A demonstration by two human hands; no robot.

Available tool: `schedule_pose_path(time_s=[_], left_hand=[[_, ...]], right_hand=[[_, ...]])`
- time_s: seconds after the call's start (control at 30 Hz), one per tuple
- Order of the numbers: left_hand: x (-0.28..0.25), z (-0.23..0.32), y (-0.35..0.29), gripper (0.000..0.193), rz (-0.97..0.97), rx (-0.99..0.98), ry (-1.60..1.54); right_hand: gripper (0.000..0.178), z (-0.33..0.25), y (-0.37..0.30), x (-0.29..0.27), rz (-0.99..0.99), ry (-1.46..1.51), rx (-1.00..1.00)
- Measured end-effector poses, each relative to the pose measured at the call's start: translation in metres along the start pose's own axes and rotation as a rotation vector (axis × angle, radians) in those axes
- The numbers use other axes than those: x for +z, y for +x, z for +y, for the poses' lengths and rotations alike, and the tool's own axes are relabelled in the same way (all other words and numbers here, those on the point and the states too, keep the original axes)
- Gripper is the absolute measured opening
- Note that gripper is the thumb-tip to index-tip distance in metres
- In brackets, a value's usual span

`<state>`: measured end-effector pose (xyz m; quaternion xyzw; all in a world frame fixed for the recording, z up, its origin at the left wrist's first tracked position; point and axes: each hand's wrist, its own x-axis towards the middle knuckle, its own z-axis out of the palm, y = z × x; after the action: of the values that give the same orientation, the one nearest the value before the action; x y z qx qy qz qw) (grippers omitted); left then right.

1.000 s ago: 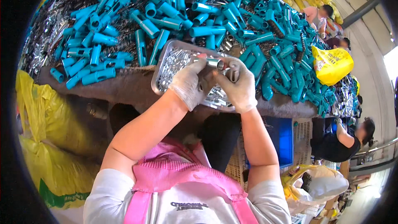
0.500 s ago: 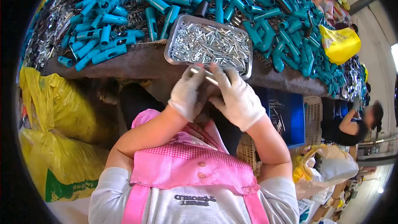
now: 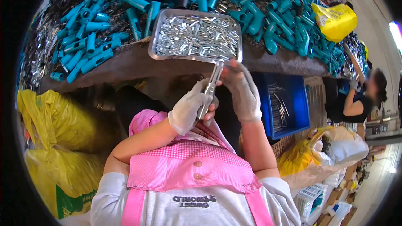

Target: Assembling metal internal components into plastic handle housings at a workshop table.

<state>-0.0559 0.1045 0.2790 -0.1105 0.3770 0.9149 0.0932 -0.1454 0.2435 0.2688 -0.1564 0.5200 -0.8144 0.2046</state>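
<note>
By the table (image 3: 125, 63), the left hand (image 3: 188, 108) grips a metal tube (image 3: 212, 84); right hand (image 3: 246, 94) beside, grip unclear.

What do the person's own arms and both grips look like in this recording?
The left grip and the right grip wear whitish gloves, with some fingertips uncovered. The gloves end around the wrists; above them the forearms are bare up to short, pale grey sleeves. I see no cables, and no markings on the gloves or sleeves.
</note>
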Motion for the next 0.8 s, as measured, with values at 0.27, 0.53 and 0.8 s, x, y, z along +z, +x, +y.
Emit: schedule_pose_path(time_s=[0.27,0.53,0.8], left_hand=[[0.01,-0.014,0.023,0.038,-0.057,-0.236,0.151],[-0.003,-0.037,0.051,0.029,0.091,-0.407,0.071],[-0.03,-0.058,0.075,0.027,0.073,-0.526,-0.1]], right_hand=[[0.031,0.009,-0.008,-0.035,0.165,0.276,0.2],[0.023,0.041,-0.009,-0.142,0.638,-0.395,-0.152],[0.03,0.113,-0.036,-0.438,0.766,-1.181,0.538]])
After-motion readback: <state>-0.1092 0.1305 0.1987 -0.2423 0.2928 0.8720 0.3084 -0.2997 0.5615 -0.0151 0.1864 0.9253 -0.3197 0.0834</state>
